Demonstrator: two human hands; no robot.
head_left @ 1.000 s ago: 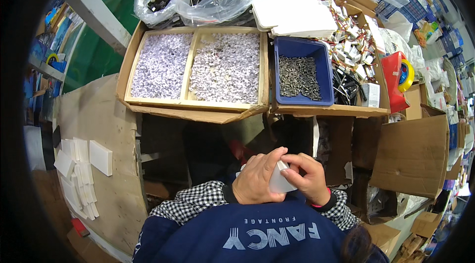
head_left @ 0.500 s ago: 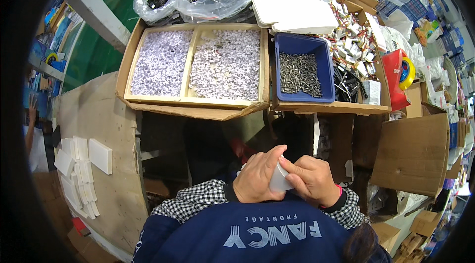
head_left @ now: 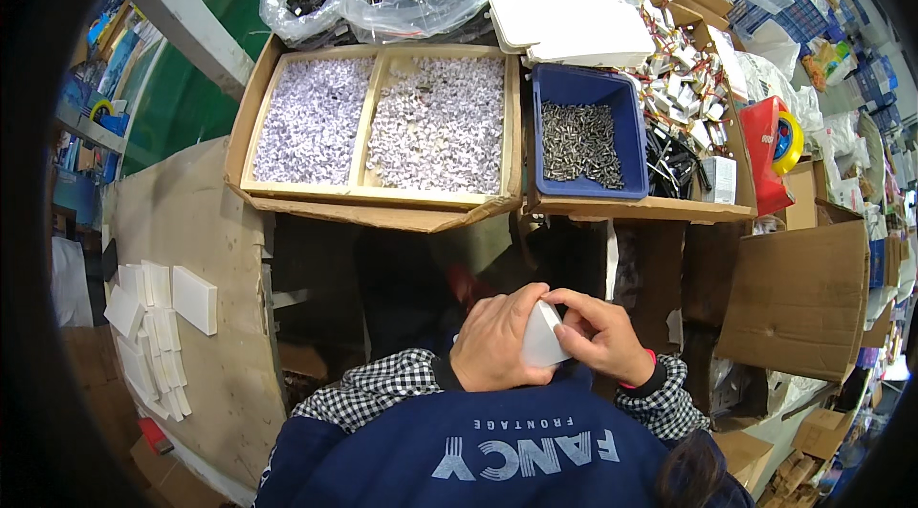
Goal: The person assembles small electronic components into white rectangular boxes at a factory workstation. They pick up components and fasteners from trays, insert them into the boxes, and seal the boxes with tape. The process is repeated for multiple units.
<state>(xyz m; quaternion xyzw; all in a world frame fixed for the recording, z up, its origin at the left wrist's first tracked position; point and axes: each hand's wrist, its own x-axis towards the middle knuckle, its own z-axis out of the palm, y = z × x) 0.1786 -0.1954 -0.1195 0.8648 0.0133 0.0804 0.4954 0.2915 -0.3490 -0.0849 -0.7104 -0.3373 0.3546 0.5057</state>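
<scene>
Close to my body, a small flat white plastic piece (head_left: pixel 544 340) is gripped in my left hand (head_left: pixel 491 340), whose fingers wrap round its left side and lower edge. My right hand (head_left: pixel 608 338) meets it from the other side, with thumb and forefinger bent against its upper right edge. Whether a tiny part sits between those fingertips cannot be made out. Part of the piece is hidden by both hands. On the board at the left lie several similar-looking white rectangular pieces (head_left: pixel 153 341), stacked and overlapping.
Ahead stands a divided tray (head_left: pixel 366 126) of tiny white parts. To its right is a blue bin (head_left: pixel 631 150) of small metal screws, beside a carton of wired white parts (head_left: pixel 681 87). A red tape dispenser (head_left: pixel 762 154) and an open cardboard box (head_left: pixel 794 298) are at the right.
My right hand's fingers have shifted on the piece; the forefinger now arches over its top corner and more of its face shows. My left hand keeps its hold.
</scene>
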